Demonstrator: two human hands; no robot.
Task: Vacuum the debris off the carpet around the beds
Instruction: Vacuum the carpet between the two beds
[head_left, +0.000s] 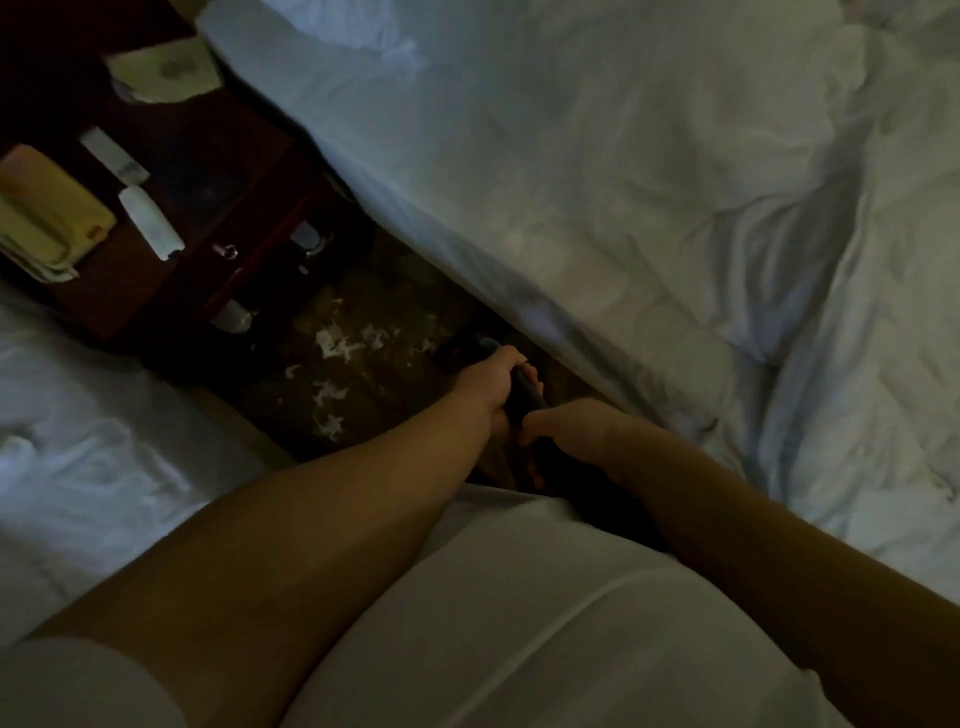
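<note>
I stand in the narrow gap between two beds. Both hands hold a dark vacuum wand (527, 397) that points down toward the carpet. My left hand (493, 382) grips the wand further down, and my right hand (576, 431) grips it closer to my body. White scraps of debris (343, 345) lie scattered on the dark patterned carpet (384, 395) just left of the wand. The wand's lower end is dark and hard to make out near the right bed's edge.
A bed with rumpled white bedding (649, 182) fills the right side. Another white bed (78, 415) lies at the left. A dark wooden nightstand (208, 218) stands at the far end of the gap, bearing a phone (47, 218) and white remotes (150, 223).
</note>
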